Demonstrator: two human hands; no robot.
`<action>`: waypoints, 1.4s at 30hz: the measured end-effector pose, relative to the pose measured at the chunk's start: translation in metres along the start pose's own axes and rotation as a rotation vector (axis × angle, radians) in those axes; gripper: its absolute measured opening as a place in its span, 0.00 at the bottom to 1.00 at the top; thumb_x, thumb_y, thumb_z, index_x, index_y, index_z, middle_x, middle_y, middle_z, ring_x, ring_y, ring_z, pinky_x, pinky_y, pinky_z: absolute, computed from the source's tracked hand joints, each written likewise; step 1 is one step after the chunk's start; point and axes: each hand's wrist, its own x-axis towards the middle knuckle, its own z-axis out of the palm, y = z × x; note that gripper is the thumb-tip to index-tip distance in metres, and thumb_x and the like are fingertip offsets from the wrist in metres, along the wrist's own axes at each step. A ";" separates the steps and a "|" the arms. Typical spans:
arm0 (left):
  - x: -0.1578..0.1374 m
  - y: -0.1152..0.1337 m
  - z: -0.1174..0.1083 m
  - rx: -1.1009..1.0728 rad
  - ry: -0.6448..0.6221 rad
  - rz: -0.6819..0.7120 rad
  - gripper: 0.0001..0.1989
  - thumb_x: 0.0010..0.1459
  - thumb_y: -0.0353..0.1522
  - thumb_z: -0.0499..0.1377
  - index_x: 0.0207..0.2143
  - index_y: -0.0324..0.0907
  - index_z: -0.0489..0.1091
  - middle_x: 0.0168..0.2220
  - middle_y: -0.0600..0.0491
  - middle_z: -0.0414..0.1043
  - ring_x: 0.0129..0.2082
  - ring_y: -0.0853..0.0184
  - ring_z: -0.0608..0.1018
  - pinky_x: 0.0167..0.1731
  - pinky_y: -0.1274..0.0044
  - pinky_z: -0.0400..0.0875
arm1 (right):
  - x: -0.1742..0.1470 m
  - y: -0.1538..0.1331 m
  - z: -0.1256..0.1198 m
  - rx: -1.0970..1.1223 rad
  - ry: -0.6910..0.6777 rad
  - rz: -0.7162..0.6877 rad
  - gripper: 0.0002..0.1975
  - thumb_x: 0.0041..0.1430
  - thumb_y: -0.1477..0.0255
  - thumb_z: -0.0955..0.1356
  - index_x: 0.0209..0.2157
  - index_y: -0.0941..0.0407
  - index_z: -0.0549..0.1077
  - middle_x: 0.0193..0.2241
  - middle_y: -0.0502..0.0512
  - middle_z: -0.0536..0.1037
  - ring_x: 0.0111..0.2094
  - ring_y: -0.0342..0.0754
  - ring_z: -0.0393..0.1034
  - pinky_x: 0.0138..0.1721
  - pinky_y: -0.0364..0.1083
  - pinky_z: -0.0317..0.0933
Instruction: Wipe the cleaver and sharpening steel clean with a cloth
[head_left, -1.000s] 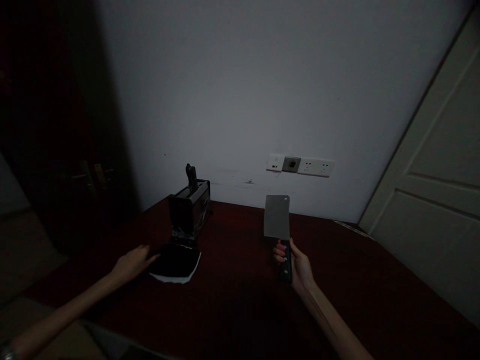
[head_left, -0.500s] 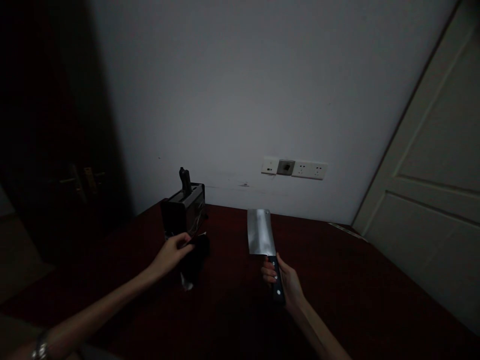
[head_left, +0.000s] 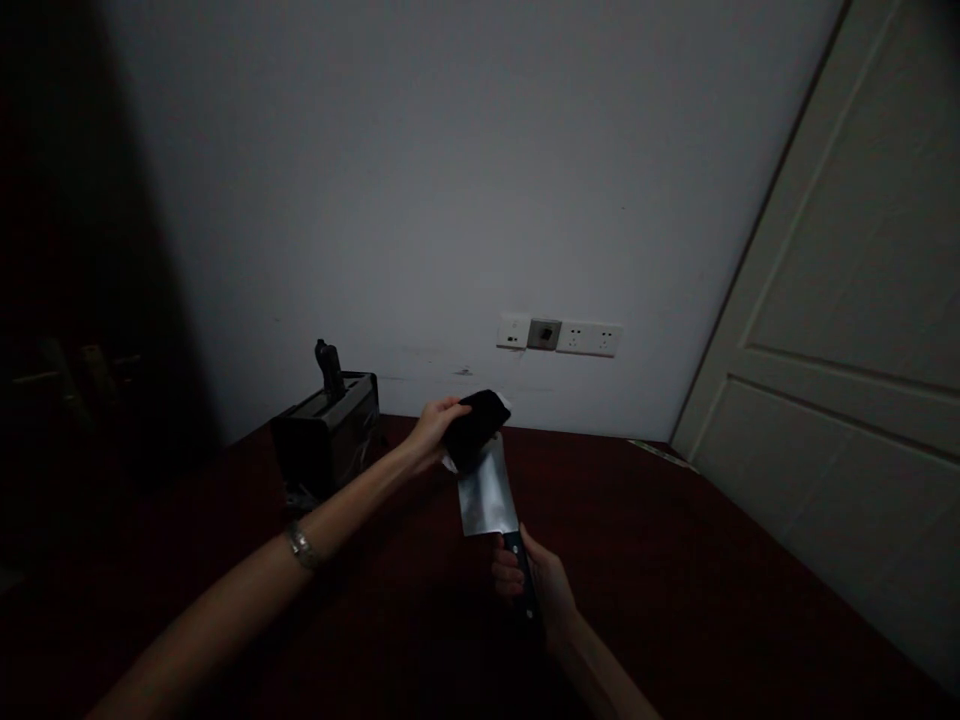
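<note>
My right hand (head_left: 551,585) is closed around the dark, riveted handle of a cleaver (head_left: 487,505). Its broad steel blade points away from me above the table, tilted slightly left. Between the fingers and thumb of my left hand (head_left: 433,425) is a soft-looking black cloth (head_left: 475,428) with whitish bits at its edges. The cloth lies over the far end of the blade and hides that part; whether it presses on the metal I cannot tell.
A dark-ended knife block (head_left: 322,435) with black handles standing up from its top is at the left on the dark red table (head_left: 600,500). Behind are a pale wall with sockets (head_left: 589,338) and, at right, a white panelled door (head_left: 840,380).
My left hand has carried the black cloth up and right, from beside the knife block to the blade's far end. The cleaver stays in my right hand. The view has turned slightly right.
</note>
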 end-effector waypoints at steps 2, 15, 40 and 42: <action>-0.006 -0.027 0.010 0.142 -0.055 0.070 0.12 0.46 0.30 0.58 0.34 0.36 0.63 0.27 0.52 0.70 0.27 0.69 0.74 0.28 0.77 0.67 | -0.001 -0.001 0.001 -0.004 -0.017 0.007 0.16 0.46 0.65 0.71 0.26 0.61 0.64 0.16 0.41 0.53 0.15 0.32 0.44 0.15 0.33 0.41; -0.032 -0.058 0.005 1.508 -0.482 0.919 0.25 0.61 0.34 0.46 0.60 0.37 0.47 0.62 0.44 0.45 0.62 0.64 0.45 0.57 0.67 0.47 | -0.004 -0.007 0.007 -0.026 0.014 -0.016 0.16 0.49 0.63 0.69 0.26 0.60 0.63 0.16 0.41 0.52 0.14 0.32 0.44 0.15 0.34 0.41; -0.041 -0.059 0.033 1.590 -0.502 0.656 0.31 0.62 0.42 0.39 0.61 0.33 0.40 0.63 0.42 0.33 0.62 0.60 0.38 0.58 0.69 0.45 | -0.006 -0.005 0.005 -0.036 -0.055 -0.013 0.19 0.46 0.61 0.71 0.21 0.59 0.60 0.14 0.41 0.52 0.14 0.32 0.41 0.14 0.34 0.40; -0.045 -0.060 0.034 1.576 -0.544 0.700 0.31 0.62 0.43 0.39 0.62 0.34 0.39 0.64 0.43 0.33 0.62 0.60 0.38 0.58 0.69 0.44 | -0.006 -0.004 0.005 -0.030 -0.063 0.018 0.20 0.46 0.60 0.70 0.20 0.59 0.60 0.14 0.41 0.52 0.14 0.32 0.41 0.14 0.34 0.40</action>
